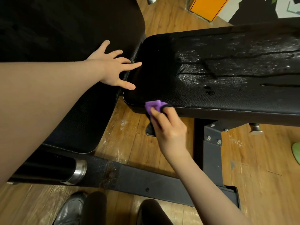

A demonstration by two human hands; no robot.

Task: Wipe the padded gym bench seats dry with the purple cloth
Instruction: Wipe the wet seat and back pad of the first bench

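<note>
Purple soft cloth point(154, 106) is bunched up in the right hand point(168, 127). The fingers are curled around it and they press it on the front edge of the long black padded bench seat point(227, 82), close to that seat's rounded left corner. A dark bit of the cloth hangs down under the hand.

That long seat shines with wet spots and streaks on its right half. The part near the corner looks dull and dark.

The left hand point(113, 67) is wide open with its fingers spread out straight. It holds nothing. It lies flat where the second black padded seat point(69, 46) on the left meets the long one, and its fingertips reach across the thin gap to the long seat's end.

Under the seats is the black metal bench frame point(211, 153) with silver bolts. A black roller with a shiny silver end cap point(78, 172) sticks out low on the left. All of it stands on a brown wooden floor point(138, 143) with pale scuffs. Two dark shoes point(71, 208) show at the bottom edge. An orange box point(209, 7) sits far back at the top.
</note>
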